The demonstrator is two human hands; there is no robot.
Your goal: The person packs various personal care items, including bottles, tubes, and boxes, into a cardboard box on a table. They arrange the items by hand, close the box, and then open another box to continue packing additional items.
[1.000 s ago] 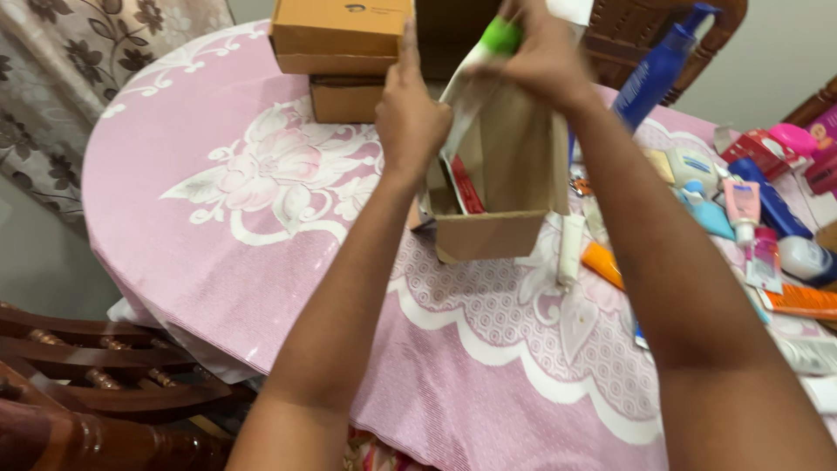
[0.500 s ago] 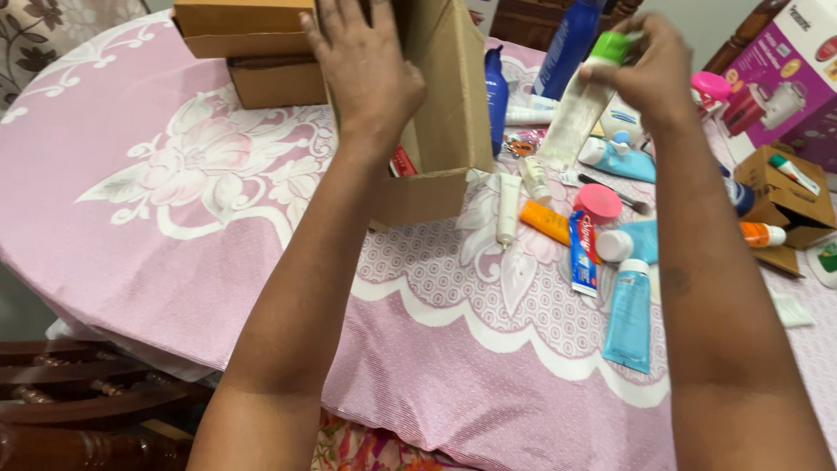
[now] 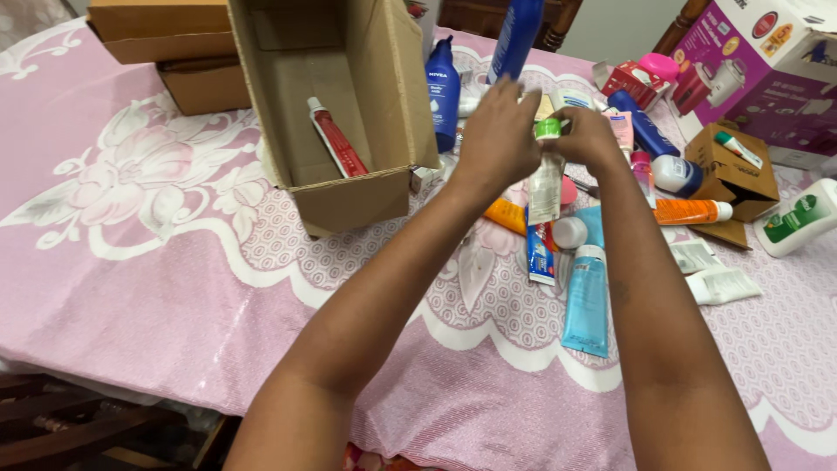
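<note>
Fingers (image 3: 571, 131) of the right hand (image 3: 588, 139) pinch the green cap end of a pale tube (image 3: 547, 179), which hangs cap-up above the clutter; the left hand (image 3: 497, 135) closes in on the same cap, its fingers curled against it, though how firmly they press cannot be told. Both hands sit over the middle of the surface (image 3: 174, 262), just right of the open cardboard box (image 3: 340, 105), where a red tube (image 3: 336, 139) lies inside.

Risks, as a judgement: the tube is held only at its top, so the body could swing or slip out and drop onto the toothpaste tube (image 3: 539, 253) and orange tube (image 3: 506, 215) right below. If the cap comes loose while the body is squeezed, contents could leak onto the pink cloth. The left forearm passes near the box's front corner; a bump could shove or tip it. The dark blue bottle (image 3: 443, 87) stands upright just behind the left hand and looks easy to knock over with a quick pull-back. The light blue tube (image 3: 586, 301) and white roll-on (image 3: 571, 231) crowd the space under the right wrist, so anything set down there could roll.
</note>
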